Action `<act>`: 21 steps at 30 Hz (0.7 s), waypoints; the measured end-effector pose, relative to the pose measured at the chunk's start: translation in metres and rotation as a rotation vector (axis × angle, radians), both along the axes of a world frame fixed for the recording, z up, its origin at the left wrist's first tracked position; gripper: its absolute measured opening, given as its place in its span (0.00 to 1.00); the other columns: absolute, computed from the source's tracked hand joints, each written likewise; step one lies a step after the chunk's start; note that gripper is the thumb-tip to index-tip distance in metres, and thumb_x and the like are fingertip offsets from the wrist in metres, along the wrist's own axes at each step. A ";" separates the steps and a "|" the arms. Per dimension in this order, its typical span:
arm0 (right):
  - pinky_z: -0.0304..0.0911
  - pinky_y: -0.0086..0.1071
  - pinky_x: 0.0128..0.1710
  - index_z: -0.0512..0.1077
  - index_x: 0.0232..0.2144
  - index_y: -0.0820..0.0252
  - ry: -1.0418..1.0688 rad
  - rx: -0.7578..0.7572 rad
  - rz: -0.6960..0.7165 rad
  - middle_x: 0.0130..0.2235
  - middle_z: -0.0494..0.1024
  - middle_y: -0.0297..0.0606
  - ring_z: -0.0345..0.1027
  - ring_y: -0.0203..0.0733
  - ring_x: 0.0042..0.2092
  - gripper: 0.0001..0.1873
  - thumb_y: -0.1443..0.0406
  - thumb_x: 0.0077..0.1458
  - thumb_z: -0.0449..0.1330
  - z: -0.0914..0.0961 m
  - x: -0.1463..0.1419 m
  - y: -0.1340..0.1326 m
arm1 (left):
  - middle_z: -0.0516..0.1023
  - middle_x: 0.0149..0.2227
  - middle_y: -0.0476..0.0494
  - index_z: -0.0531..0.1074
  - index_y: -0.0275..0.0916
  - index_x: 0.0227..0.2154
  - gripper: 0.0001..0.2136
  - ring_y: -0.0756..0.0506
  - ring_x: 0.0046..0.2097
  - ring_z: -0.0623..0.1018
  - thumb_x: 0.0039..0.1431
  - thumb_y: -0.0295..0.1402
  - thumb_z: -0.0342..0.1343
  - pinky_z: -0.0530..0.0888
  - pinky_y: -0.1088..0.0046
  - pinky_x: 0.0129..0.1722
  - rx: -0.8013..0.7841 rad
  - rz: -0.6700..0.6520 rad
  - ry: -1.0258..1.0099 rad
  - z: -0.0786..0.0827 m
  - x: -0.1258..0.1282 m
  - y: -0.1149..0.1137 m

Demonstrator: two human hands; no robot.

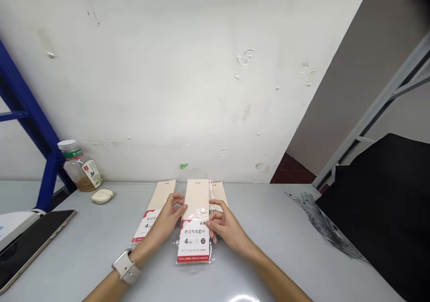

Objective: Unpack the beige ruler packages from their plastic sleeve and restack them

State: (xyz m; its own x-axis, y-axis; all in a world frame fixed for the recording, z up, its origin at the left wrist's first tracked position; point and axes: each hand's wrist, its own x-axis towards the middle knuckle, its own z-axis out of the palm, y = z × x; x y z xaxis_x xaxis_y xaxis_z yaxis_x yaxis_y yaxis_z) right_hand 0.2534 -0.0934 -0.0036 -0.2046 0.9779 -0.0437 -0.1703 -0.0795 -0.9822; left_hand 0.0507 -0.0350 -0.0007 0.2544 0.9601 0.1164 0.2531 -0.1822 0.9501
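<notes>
Beige pack (pixel 196 200), btwn L hand (pixel 167 222), R hand (pixel 227 231)

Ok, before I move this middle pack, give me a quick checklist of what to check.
1. Left grip on the middle pack's left edge: ok.
2. Right grip on its right edge: ok.
3. Clear sleeve around the middle pack sealed: cannot tell.
4. Left pack free of the left grip: not ok, the hand lies over it.
5. Right pack free of the middle pack: cannot tell, mostly hidden behind it.
6. Bottle and tablet well apart on the table's left side: ok.
</notes>
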 end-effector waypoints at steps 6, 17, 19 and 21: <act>0.62 0.30 0.28 0.68 0.43 0.53 -0.343 0.075 -0.035 0.33 0.68 0.31 0.65 0.36 0.30 0.18 0.55 0.52 0.62 0.007 0.019 0.001 | 0.70 0.31 0.52 0.63 0.42 0.41 0.18 0.48 0.30 0.73 0.52 0.46 0.55 0.71 0.73 0.28 -0.036 0.175 -0.054 0.011 -0.028 0.022; 0.61 0.37 0.47 0.68 0.47 0.50 -0.974 0.025 -0.014 0.50 0.64 0.38 0.59 0.50 0.54 0.31 0.57 0.39 0.70 0.013 0.066 0.001 | 0.71 0.30 0.48 0.67 0.42 0.35 0.07 0.42 0.32 0.74 0.55 0.34 0.47 0.66 0.68 0.30 0.048 0.348 0.506 0.003 -0.080 0.048; 0.62 0.37 0.47 0.68 0.47 0.50 -1.006 0.023 -0.010 0.51 0.64 0.38 0.59 0.50 0.53 0.32 0.58 0.38 0.70 0.013 0.066 0.001 | 0.72 0.35 0.43 0.68 0.42 0.35 0.07 0.37 0.39 0.73 0.56 0.35 0.47 0.68 0.64 0.35 0.205 0.358 0.652 0.002 -0.078 0.044; 0.61 0.38 0.47 0.67 0.48 0.49 -1.020 0.015 -0.017 0.51 0.64 0.38 0.59 0.51 0.53 0.33 0.57 0.37 0.70 0.013 0.065 0.001 | 0.72 0.40 0.38 0.69 0.41 0.37 0.09 0.35 0.43 0.71 0.59 0.36 0.45 0.68 0.59 0.40 0.407 0.345 0.795 0.002 -0.072 0.041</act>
State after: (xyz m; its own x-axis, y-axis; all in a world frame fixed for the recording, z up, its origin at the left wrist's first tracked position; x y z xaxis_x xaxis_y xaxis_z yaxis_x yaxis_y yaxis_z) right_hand 0.3183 -0.0927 0.0094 -0.0631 0.9822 -0.1769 0.7472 -0.0710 -0.6608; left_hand -0.0210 0.0058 0.0011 0.1136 0.9207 0.3733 0.8983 -0.2557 0.3573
